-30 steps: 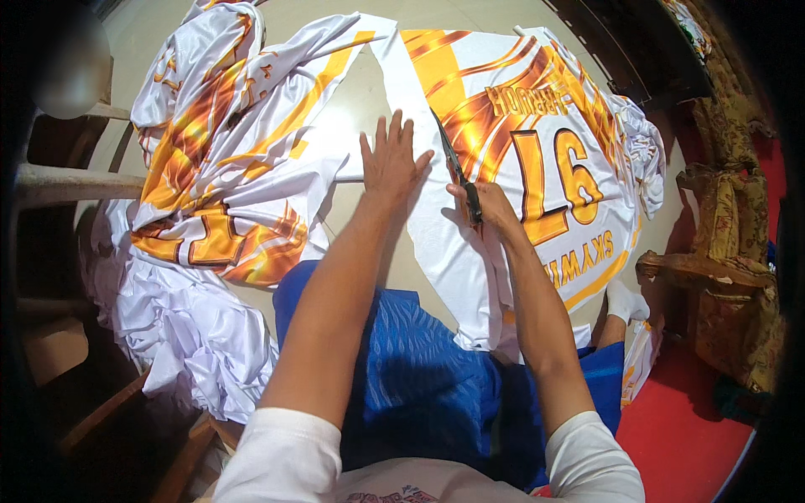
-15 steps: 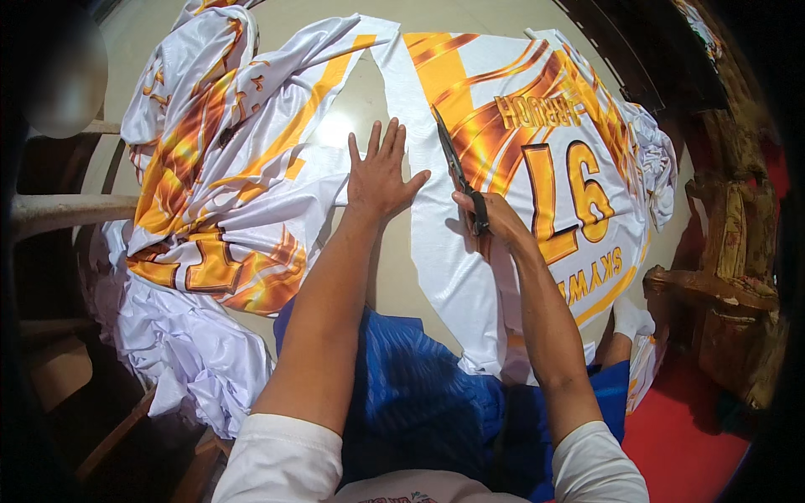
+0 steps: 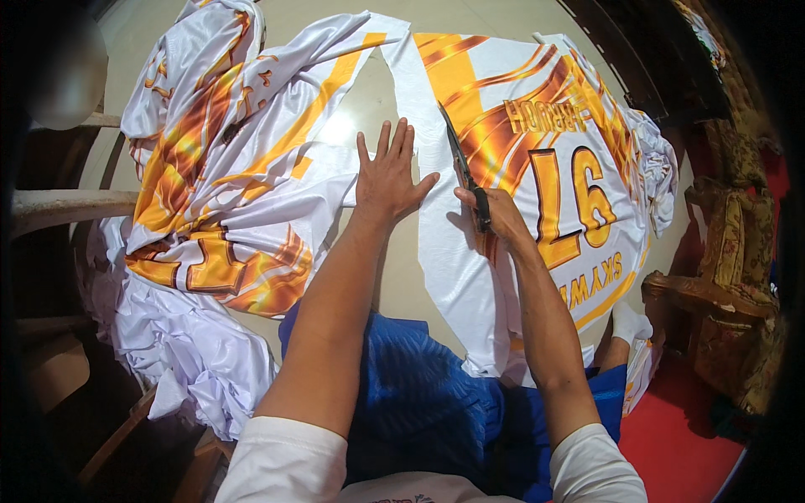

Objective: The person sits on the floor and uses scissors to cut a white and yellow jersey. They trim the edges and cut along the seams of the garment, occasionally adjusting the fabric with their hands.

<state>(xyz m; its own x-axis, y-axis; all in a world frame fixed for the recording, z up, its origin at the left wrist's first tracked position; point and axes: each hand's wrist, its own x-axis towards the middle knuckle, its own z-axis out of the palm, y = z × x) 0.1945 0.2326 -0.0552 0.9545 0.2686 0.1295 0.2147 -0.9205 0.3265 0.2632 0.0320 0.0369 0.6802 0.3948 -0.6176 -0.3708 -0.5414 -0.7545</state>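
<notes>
Currently, your right hand (image 3: 503, 215) grips black-handled scissors (image 3: 464, 170), their blades pointing away from you along the printed fabric (image 3: 553, 189), which spreads beneath and to the right of that hand. Your left hand (image 3: 390, 186) lies flat, fingers spread, its thumb at the fabric's white margin (image 3: 442, 230).

A home sitting room, used for garment work, is suggested: a floral-upholstered armchair (image 3: 738, 243) and red carpet (image 3: 679, 440) are seen well right of the right hand (image 3: 496, 216) — and jersey panels (image 3: 528, 142) are spread over a tiled floor (image 3: 404, 268).
</notes>
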